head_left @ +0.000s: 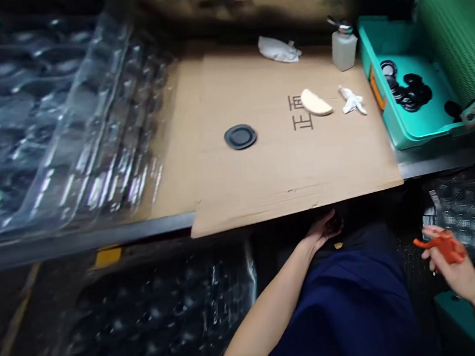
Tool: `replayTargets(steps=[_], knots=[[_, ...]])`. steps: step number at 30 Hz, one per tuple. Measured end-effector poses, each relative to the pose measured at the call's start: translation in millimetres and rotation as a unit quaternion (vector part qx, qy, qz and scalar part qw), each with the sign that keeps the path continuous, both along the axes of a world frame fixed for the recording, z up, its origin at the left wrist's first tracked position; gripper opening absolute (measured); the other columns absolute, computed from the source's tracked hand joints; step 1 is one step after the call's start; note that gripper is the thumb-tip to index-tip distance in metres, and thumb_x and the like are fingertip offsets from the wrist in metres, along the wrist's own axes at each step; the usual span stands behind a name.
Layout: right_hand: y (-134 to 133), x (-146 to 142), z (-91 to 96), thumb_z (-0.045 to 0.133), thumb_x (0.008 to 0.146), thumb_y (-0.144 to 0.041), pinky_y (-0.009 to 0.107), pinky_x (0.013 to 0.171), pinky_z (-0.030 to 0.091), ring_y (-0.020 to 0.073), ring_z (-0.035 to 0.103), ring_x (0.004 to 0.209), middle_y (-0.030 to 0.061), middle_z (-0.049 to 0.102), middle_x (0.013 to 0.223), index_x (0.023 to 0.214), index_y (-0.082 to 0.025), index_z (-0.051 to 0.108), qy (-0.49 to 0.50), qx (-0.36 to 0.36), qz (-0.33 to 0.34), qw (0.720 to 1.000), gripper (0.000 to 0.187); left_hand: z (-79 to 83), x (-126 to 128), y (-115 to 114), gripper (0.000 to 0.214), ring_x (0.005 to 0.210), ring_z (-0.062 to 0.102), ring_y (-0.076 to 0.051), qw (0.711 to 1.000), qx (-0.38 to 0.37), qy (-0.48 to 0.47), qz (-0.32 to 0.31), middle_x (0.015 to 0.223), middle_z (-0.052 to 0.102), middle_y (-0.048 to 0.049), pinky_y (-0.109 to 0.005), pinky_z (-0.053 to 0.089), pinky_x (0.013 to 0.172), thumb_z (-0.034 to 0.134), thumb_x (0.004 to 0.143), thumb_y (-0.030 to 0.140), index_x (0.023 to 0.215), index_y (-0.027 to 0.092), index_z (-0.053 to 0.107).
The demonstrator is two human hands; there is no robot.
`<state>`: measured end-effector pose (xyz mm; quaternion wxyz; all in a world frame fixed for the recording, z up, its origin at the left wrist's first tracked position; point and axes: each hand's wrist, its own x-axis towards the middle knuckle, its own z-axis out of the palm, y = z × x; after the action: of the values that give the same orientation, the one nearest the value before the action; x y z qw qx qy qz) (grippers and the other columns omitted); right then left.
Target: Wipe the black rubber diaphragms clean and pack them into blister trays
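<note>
We've got the left hand (322, 231) curled round a small dark item (334, 224), mostly in shadow below the cardboard edge; we can't make out what it is. Right hand (445, 262) is half closed on an orange piece (444, 247), motion-blurred, so its shape is unclear to us. Ahead of the left hand: cardboard sheet (295, 160) with a black rubber disc (240, 137) on it. Ahead of the right hand: teal tray (398, 133) with a pile of black discs (409, 92). Just beside the right hand: clear blister tray (474, 215), cut off by the frame edge.
</note>
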<state>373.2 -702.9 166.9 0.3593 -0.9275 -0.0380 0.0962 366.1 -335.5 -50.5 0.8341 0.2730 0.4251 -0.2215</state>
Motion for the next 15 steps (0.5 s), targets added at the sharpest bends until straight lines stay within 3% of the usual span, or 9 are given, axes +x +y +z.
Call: replayTargets(steps=[3, 6, 8, 11, 15], knots=[[57, -29, -15.9, 0.044, 0.1, -0.062, 0.038, 0.071, 0.058, 0.0278, 0.074, 0.08, 0.0088, 0.076, 0.091, 0.105, -0.028, 0.07, 0.175, -0.094, 0.142, 0.97, 0.044, 2.6, 4, -1, 0.038, 0.082, 0.076, -0.025, 0.998, -0.043, -0.023, 0.032, 0.107, 0.075, -0.0168, -0.04, 0.066, 0.072, 0.075, 0.091, 0.044, 0.113, 0.014, 0.067], [105, -39, -32.6, 0.034, 0.105, -0.058, 0.037, 0.075, 0.053, 0.031, 0.076, 0.082, 0.0093, 0.075, 0.082, 0.096, -0.024, 0.067, 0.195, -0.251, 0.227, 0.92, 0.048, 7.3, 7, -4, 0.034, 0.081, 0.076, -0.025, 0.995, -0.061, -0.057, 0.058, 0.108, 0.075, -0.0164, -0.041, 0.065, 0.073, 0.075, 0.091, 0.042, 0.109, 0.014, 0.068], [125, -40, -39.1, 0.032, 0.106, -0.056, 0.036, 0.074, 0.051, 0.0328, 0.077, 0.083, 0.0121, 0.077, 0.085, 0.096, -0.022, 0.067, 0.188, -0.316, 0.254, 0.895, 0.05, 9.6, 9, -3, 0.029, 0.079, 0.074, -0.023, 0.992, -0.063, -0.076, 0.077, 0.107, 0.076, -0.016, -0.039, 0.065, 0.072, 0.075, 0.091, 0.039, 0.105, 0.013, 0.07], [139, -36, -42.7, 0.033, 0.107, -0.055, 0.037, 0.074, 0.051, 0.0339, 0.077, 0.087, 0.0133, 0.078, 0.088, 0.099, -0.021, 0.068, 0.188, -0.349, 0.277, 0.875, 0.05, 9.7, 11, 5, 0.027, 0.079, 0.074, -0.022, 0.991, -0.041, -0.092, 0.09, 0.106, 0.076, -0.0148, -0.04, 0.064, 0.072, 0.079, 0.088, 0.034, 0.103, 0.013, 0.071], [148, -29, -43.1, 0.034, 0.107, -0.055, 0.036, 0.076, 0.051, 0.0337, 0.077, 0.089, 0.0118, 0.079, 0.09, 0.103, -0.021, 0.07, 0.182, -0.352, 0.278, 0.875, 0.049, 6.7, 10, 10, 0.041, 0.079, 0.075, -0.025, 0.994, 0.039, -0.069, 0.078, 0.101, 0.076, -0.0134, -0.045, 0.064, 0.073, 0.089, 0.077, 0.038, 0.105, 0.015, 0.071]])
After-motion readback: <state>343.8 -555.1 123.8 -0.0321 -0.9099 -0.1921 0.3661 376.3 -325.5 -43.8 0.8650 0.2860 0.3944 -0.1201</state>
